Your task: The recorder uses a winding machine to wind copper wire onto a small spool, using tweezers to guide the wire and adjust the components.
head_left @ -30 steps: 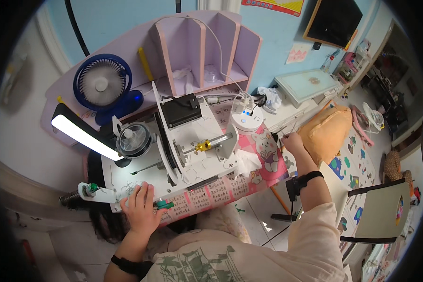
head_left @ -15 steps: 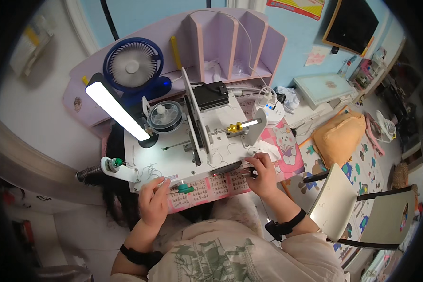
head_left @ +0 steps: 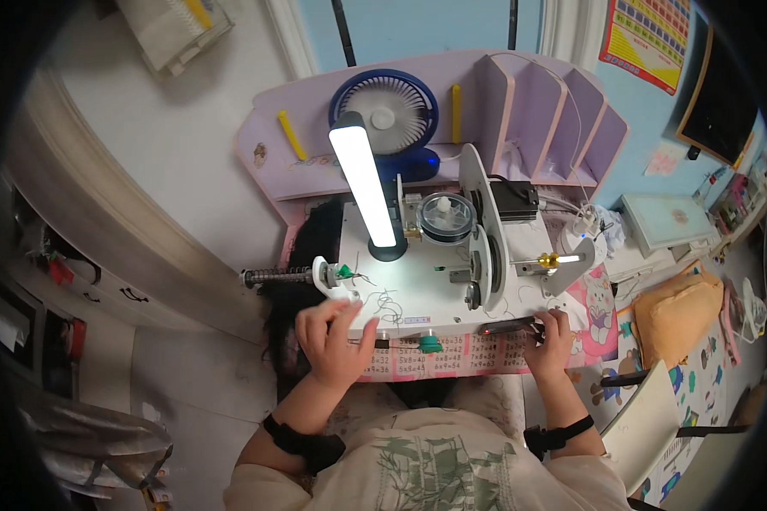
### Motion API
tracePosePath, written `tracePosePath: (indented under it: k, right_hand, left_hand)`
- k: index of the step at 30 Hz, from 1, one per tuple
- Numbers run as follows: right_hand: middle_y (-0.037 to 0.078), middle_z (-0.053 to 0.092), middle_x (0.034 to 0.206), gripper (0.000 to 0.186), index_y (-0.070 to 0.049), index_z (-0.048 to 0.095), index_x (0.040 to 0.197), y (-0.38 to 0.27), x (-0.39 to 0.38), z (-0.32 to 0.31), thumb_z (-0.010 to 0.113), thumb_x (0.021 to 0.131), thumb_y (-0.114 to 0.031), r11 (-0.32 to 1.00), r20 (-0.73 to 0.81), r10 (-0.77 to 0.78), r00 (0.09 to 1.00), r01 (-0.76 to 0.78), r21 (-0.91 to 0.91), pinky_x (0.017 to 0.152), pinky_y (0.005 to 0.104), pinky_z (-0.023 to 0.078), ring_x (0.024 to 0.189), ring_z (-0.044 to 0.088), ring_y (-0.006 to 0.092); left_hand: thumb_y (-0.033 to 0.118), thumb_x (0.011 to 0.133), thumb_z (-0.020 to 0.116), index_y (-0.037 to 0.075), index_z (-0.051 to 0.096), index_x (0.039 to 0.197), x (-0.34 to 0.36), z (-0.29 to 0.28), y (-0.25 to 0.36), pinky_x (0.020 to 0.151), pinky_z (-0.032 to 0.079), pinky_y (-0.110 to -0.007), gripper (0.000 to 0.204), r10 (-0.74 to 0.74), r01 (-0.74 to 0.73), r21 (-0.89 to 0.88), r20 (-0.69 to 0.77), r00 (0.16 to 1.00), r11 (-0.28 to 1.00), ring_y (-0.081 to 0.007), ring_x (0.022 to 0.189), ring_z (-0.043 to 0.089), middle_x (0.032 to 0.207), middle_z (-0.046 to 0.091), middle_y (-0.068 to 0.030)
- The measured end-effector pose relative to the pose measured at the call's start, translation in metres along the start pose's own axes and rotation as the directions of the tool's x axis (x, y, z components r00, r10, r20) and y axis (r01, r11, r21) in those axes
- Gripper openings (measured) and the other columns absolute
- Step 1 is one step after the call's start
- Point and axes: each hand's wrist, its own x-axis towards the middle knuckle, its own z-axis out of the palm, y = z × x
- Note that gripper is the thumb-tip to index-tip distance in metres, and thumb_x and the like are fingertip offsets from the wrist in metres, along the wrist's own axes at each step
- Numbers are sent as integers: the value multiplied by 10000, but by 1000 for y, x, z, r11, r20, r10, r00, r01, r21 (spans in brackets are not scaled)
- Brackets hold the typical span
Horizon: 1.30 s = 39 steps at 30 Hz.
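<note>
My left hand [head_left: 328, 342] is raised at the left front corner of a white winding machine [head_left: 418, 302]. Its fingers are apart, with nothing seen in them. Just beyond it, a white bracket [head_left: 325, 277] carries a spring-wound rod and a green clip [head_left: 344, 272]. Thin dark strands [head_left: 385, 305] lie curled on the machine's top. Another green knob-like piece [head_left: 431, 344] sits at the front edge, between my hands. At the right front, my right hand [head_left: 550, 345] is closed around a small dark thing, mostly hidden, touching the end of a slim dark bar [head_left: 504, 326].
A lit lamp [head_left: 362, 187] stands on the machine, left of a spool [head_left: 446, 218] and upright white discs [head_left: 486, 230]. Behind are a blue fan [head_left: 383, 115] and a lilac shelf [head_left: 520, 111]. A chair [head_left: 648, 417] stands at the right.
The view has turned left, shifting the scene rightward. My left hand has moved left from the green knob toward the bracket, and its fingers have spread. My right hand stays by the dark bar.
</note>
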Motion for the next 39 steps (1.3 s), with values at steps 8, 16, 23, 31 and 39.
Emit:
tracePosePath:
  k: [8,16,23,31,39]
  right_hand:
    - [130,564,945,471,-81,581,980,-6,4,-2,592,528,49,998,-11,-58,998,57,-33,649,400,482,819,584,334]
    - [126,556,960,443,-69,576,1013,3,-11,-3,689,593,18,999,-37,-4,999,3,-44,642,389,482,833,579,320]
    - [146,546,955,450,-57,568,1025,-9,-12,-13,726,611,16,998,-43,-8,999,11,62,652,378,472,820,569,320]
    - [148,547,942,411,-67,562,1026,-28,-14,-17,733,659,-2,989,-13,-105,994,106,104,596,373,469,782,563,327]
    - [188,529,969,417,-53,533,1069,-34,-17,-13,694,698,45,978,37,-125,991,117,170,624,374,483,807,556,337]
  left_hand:
    - [159,654,762,163,681,836,45,3,-6,848,316,-362,199,35,-21,262,-51,998,965,-217,903,449,988,569,22]
    - [152,686,733,182,656,760,50,-4,-11,841,303,-379,112,44,-21,272,-79,996,962,-195,894,463,937,582,64]
    - [155,721,697,170,595,734,49,-3,-15,820,298,-390,104,82,-48,411,-65,995,911,-199,869,471,892,565,53]
    - [171,717,645,246,620,734,32,5,-5,789,282,-381,81,208,-205,268,17,978,941,-172,865,464,874,555,80]
    - [240,713,657,208,676,852,-33,12,16,753,369,-330,144,335,-282,-212,286,898,936,-123,860,522,938,585,86]
